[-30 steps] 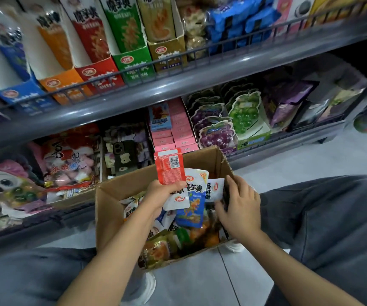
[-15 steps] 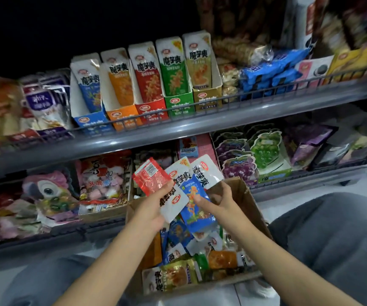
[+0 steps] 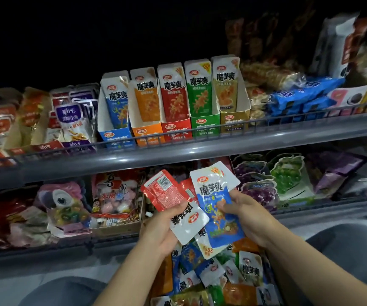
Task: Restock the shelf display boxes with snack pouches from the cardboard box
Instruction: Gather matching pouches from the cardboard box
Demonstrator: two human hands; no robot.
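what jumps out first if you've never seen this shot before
The two hands at center: the left hand grips a red pouch and a white one, and the right hand pinches a blue pouch. Above them on the upper shelf stands a bright row of five display boxes, blue, orange, red, green and gold. More pouches fill the cardboard box below the hands.
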